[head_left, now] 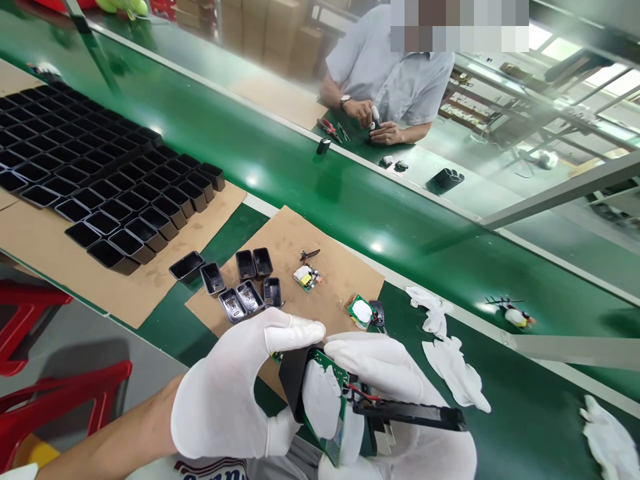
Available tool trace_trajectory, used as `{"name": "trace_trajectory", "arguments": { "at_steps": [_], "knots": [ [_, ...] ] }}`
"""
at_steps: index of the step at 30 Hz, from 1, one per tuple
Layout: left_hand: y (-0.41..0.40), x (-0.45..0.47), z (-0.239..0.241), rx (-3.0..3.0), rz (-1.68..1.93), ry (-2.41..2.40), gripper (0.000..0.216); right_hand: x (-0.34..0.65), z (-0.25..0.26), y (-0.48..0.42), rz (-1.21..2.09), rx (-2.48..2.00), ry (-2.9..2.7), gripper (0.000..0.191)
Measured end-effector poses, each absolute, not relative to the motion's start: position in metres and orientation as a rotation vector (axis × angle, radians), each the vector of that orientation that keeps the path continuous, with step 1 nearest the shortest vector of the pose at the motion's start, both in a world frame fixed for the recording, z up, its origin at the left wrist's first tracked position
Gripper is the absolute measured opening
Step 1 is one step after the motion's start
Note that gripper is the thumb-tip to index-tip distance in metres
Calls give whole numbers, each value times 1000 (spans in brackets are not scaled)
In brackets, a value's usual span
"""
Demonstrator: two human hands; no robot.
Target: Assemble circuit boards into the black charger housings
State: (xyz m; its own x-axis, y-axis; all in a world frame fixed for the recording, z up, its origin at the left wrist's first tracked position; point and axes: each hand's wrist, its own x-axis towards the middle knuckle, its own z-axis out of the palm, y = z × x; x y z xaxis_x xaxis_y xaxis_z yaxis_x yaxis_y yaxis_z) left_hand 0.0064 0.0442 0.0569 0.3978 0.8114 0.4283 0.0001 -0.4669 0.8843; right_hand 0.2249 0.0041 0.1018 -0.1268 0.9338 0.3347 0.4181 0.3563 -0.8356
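My left hand, in a white glove, is closed round a black plastic case with its thumb on top. My gloved right hand grips a green circuit board coated with a flat white patch. The board's near edge sits at the case's mouth, partly inside it; how deep is hidden. Red and black wires run from the board to a long black end piece beside my right palm. Beyond my hands, several small open black cases and a loose circuit board lie on cardboard.
Rows of black cases cover the cardboard at left. Another board and white gloves lie to the right. Across the green belt a co-worker handles a small dark part near red pliers. Red stools stand at lower left.
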Motion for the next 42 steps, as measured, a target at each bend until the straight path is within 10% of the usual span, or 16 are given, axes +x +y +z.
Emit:
{"name": "trace_trajectory", "arguments": {
  "at_steps": [42],
  "knots": [
    [44,17,59,1719,1207,706,78,217,93,17,843,-1106,-1815,70]
  ]
}}
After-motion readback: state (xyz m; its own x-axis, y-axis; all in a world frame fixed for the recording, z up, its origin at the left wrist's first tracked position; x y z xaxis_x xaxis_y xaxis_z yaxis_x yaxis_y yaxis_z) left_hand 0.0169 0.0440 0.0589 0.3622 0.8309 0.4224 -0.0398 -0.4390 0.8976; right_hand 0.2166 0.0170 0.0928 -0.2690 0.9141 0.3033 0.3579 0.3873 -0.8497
